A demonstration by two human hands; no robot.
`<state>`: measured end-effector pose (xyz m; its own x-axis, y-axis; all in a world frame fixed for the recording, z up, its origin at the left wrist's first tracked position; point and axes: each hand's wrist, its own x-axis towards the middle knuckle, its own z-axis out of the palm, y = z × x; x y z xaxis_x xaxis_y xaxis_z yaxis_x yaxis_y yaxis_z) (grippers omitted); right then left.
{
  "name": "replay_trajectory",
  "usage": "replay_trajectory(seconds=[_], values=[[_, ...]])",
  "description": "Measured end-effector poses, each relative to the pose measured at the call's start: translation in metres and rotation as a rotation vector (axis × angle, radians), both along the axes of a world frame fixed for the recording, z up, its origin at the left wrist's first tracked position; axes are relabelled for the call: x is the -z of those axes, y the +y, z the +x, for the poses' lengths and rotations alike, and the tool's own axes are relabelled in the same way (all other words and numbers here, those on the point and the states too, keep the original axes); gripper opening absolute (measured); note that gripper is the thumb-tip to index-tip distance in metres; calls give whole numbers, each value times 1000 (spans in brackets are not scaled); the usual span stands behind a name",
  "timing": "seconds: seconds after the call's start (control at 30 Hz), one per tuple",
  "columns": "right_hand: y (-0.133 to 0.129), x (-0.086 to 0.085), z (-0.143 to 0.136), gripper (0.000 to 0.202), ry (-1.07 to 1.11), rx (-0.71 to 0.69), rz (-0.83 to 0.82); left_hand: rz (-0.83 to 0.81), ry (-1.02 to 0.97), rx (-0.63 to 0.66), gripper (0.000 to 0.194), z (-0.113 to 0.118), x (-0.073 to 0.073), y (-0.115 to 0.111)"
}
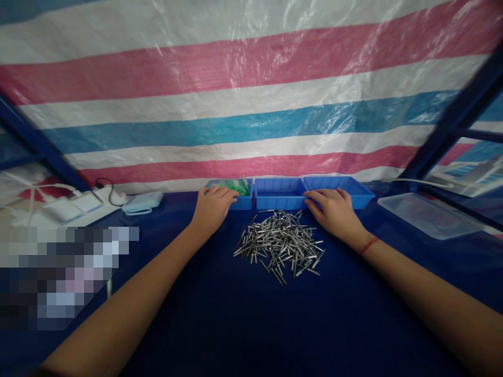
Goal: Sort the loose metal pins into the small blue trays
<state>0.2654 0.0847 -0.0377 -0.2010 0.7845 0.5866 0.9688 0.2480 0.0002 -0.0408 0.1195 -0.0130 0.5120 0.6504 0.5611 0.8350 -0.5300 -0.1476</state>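
Note:
A loose pile of silvery metal rivets (281, 241) lies on the dark blue table (251, 324). Behind it stand three blue bins in a row. The left bin (245, 203) holds green and clear plastic material; my left hand (213, 208) rests on its front left rim, fingers curled over the edge. The middle bin (279, 202) looks empty. My right hand (332, 209) touches the rims where the middle bin and the right bin (359, 196) meet, its fingers bent over the edge. Any grip under the fingers is hidden for both hands.
A power strip (74, 209) with plugs and cables and a light blue case (143, 203) lie at the left. A clear plastic lid (430, 214) is at the right. Striped sheeting (236, 120) hangs behind, between blue frame posts.

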Motion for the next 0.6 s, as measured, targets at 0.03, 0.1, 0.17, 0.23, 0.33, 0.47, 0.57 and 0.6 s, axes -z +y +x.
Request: replay_trajectory(seconds=[0.03, 0.1, 0.17, 0.23, 0.33, 0.47, 0.57, 0.6], values=[[0, 0, 0, 29, -1, 0, 2, -7, 10, 11, 16, -1, -1, 0], [-1, -1, -1, 29, -3, 0, 3, -16, 21, 26, 16, -2, -3, -1], [-1, -1, -1, 29, -4, -1, 1, -19, 27, 37, 17, -2, -4, -2], [-2, -2, -1, 31, -2, -1, -1, -18, 27, 42, 18, -2, -4, -2], [-3, -3, 0, 40, 9, 6, 0, -16, 22, 42, 19, -2, -2, -2], [-4, -3, 4, 44, 18, 6, 1, 12, -9, 41, 21, 1, -1, -5], [-5, -4, 7, 44, 18, -1, 12, 74, -82, 76, 23, 8, -2, -14], [-6, -5, 7, 45, 16, 0, 24, 79, -106, 108, 23, 12, -3, -19]])
